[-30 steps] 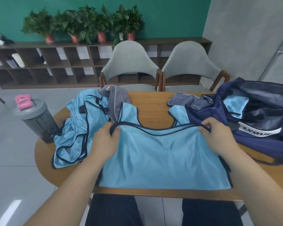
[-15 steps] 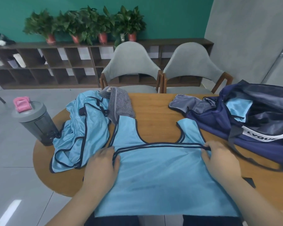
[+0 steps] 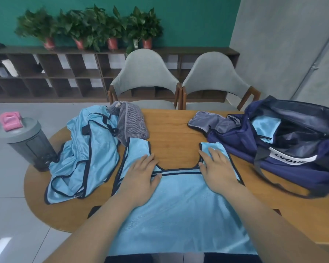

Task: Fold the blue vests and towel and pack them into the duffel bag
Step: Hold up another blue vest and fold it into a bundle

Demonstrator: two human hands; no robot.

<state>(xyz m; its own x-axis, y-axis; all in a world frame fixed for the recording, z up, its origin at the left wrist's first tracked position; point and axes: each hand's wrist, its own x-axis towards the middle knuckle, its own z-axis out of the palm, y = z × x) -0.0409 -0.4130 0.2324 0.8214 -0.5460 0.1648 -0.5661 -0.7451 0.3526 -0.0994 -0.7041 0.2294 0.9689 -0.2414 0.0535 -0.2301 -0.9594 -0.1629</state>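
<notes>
— While I log this, where is the blue vest [image 3: 179, 205]?
— Item one: flat at the table's [image 3: 171, 133] near edge; my left hand [image 3: 141, 179] and right hand [image 3: 217, 171] press it, fingers straight. Item two: duffel bag [image 3: 235, 141], right edge, unzipped.

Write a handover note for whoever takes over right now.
Left hand: open, flat on the spread vest at its left strap. Right hand: open, flat on the right strap.
Spread vest lies unfolded on the table, hem over the near edge. Crumpled vest and striped towel at the left. Duffel bag open at the right.
Done: one blue piece in the bag.
Left: fold both vests and towel, pack.
</notes>
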